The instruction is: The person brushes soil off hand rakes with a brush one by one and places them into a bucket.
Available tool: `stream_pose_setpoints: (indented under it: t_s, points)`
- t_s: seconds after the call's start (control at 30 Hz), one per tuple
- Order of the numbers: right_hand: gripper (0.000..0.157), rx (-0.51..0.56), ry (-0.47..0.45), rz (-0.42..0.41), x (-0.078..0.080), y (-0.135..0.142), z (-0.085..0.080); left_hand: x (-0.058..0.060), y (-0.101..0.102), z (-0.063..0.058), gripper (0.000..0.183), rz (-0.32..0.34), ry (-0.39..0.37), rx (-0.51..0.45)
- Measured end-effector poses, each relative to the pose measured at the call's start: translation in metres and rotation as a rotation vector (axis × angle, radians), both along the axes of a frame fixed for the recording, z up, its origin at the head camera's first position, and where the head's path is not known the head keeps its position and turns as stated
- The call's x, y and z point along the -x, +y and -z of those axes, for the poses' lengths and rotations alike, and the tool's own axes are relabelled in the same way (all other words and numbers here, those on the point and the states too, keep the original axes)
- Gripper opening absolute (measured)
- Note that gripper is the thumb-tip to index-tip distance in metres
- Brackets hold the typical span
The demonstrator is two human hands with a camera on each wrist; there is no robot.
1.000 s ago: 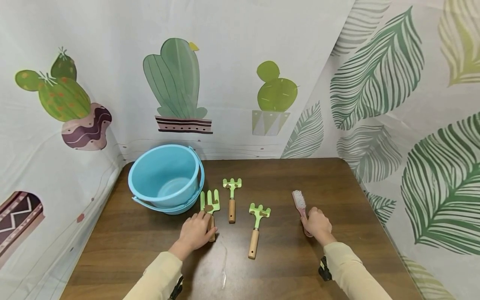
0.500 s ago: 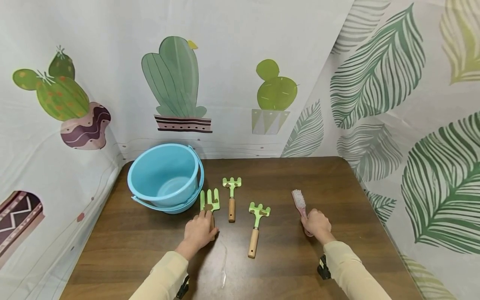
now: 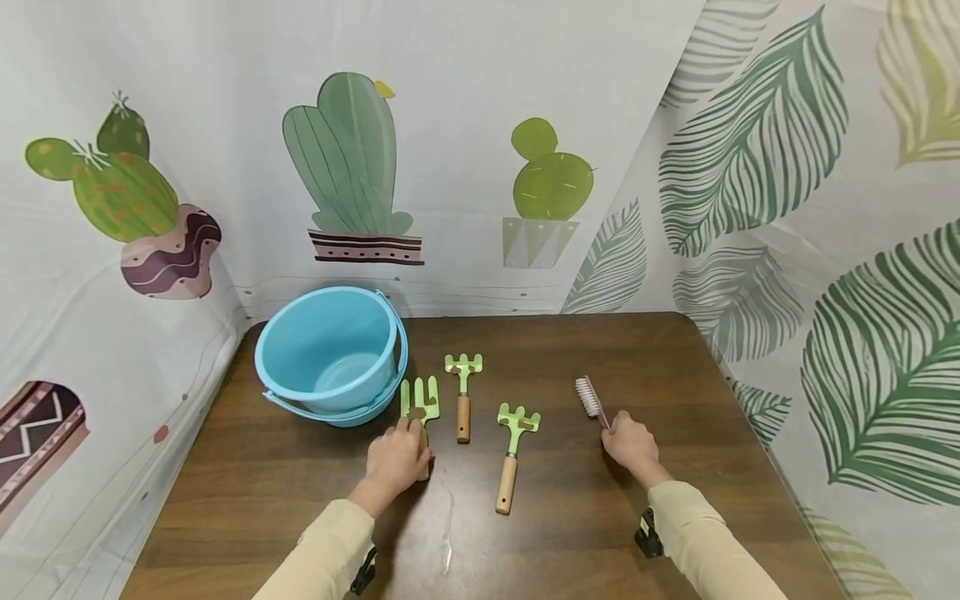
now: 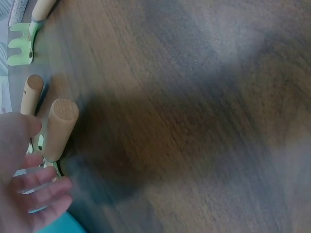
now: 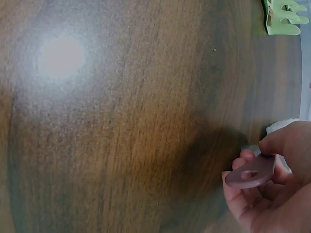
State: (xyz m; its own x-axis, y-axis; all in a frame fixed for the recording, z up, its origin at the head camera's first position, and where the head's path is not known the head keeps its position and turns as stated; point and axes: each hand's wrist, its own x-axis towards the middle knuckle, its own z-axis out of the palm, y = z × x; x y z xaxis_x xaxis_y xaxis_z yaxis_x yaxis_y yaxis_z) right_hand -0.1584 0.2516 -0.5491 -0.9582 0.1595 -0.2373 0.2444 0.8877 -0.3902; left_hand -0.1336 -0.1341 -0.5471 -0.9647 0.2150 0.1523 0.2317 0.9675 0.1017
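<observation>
In the head view my left hand (image 3: pixel 395 457) lies over the wooden handle of a green garden fork (image 3: pixel 425 402), partly covering it. The left wrist view shows the fork's handle (image 4: pixel 62 126) beside my thumb and loosely extended fingers (image 4: pixel 46 191), which are not curled round it. My right hand (image 3: pixel 632 443) grips a pink scrub brush (image 3: pixel 591 400) by its handle, bristles facing left. In the right wrist view the brush's holed handle end (image 5: pixel 250 174) sticks out between thumb and fingers. Two small green hand rakes lie between the hands, one farther back (image 3: pixel 463 398), one nearer (image 3: pixel 513 458).
A light blue bucket (image 3: pixel 272 360) with its handle folded down stands at the back left, close to the fork's tines. The brown wooden table (image 3: pixel 570 542) meets a printed cloth backdrop (image 3: pixel 465 167) at the back. Cloth also hangs along both sides.
My right hand has turned the brush, so its bristles swing from facing up to facing left. My left hand has shifted slightly over the fork handle; the fork and rakes stay in place.
</observation>
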Motion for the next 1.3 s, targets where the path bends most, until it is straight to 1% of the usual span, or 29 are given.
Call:
stream_pose_setpoints:
  t_s: [0.13, 0.23, 0.37, 0.47, 0.57, 0.7, 0.93, 1.03, 1.13, 1.3]
  points:
    - [0.015, 0.013, 0.021, -0.013, 0.001, 0.002, -0.001, 0.001, -0.002, -0.003, 0.033, 0.000, 0.031, 0.000]
    - [0.018, 0.029, 0.041, -0.026, 0.001, 0.004, -0.001, 0.003, -0.004, -0.003, 0.030, 0.002, 0.046, 0.003]
    - [0.026, 0.049, 0.058, -0.046, 0.003, 0.007, 0.001, 0.004, -0.005, -0.003, 0.028, -0.001, 0.034, 0.005]
    - [0.034, 0.067, 0.049, -0.070, 0.005, 0.009, 0.002, 0.004, -0.005, -0.003, 0.031, -0.015, 0.004, 0.006]
    - [0.036, 0.104, 0.038, -0.097, 0.006, 0.010, 0.000, 0.005, -0.004, -0.002, 0.037, -0.041, -0.026, 0.020]
    - [0.032, 0.149, 0.031, -0.106, 0.006, 0.011, -0.001, 0.005, -0.001, -0.002, 0.047, -0.083, -0.058, 0.032]
    - [0.023, 0.201, 0.017, -0.102, 0.002, 0.010, 0.000, 0.004, 0.004, -0.002, 0.050, -0.172, -0.165, -0.030]
    - [0.022, 0.211, 0.010, -0.107, 0.001, 0.009, -0.002, 0.003, 0.008, 0.000, 0.050, -0.202, -0.185, -0.049]
    - [0.020, 0.222, 0.005, -0.111, 0.000, 0.008, -0.004, 0.002, 0.011, 0.004, 0.047, -0.233, -0.186, -0.064]
    - [0.020, 0.231, -0.003, -0.110, 0.000, 0.007, -0.005, 0.001, 0.017, 0.005, 0.036, -0.258, -0.169, -0.070]
